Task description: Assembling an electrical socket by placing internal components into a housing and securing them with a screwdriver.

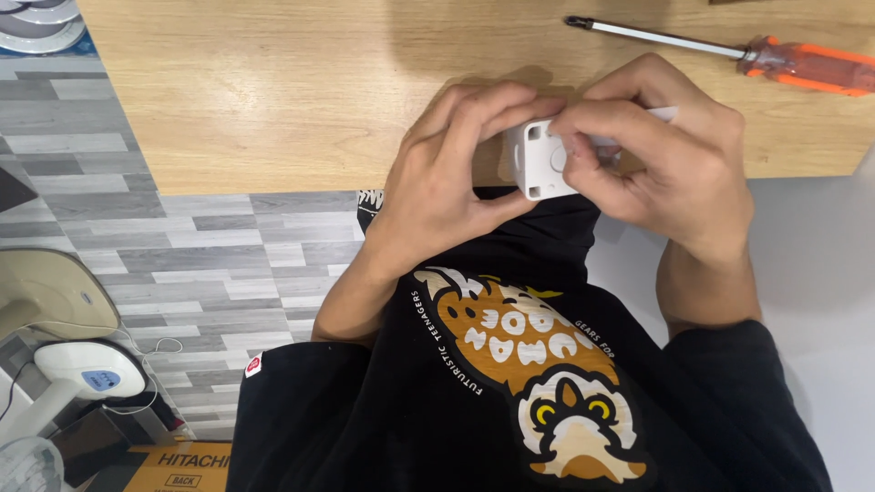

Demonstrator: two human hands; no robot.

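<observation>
A small white plastic part (540, 162), roughly square with small openings and a round spot on its face, is held at the near edge of a wooden table (273, 91). My left hand (447, 178) grips its left side with fingers curled over the top and thumb underneath. My right hand (661, 155) pinches its right side, fingertips pressed on the face. The right half of the part is hidden under my fingers. An orange-handled screwdriver (775, 59) lies on the table beyond my right hand, apart from both hands.
A grey wood-pattern floor (137, 237) lies to the left. A white fan base (82, 378) and a cardboard box (178, 466) sit at the lower left. My black shirt with an owl print (538, 383) fills the lower middle.
</observation>
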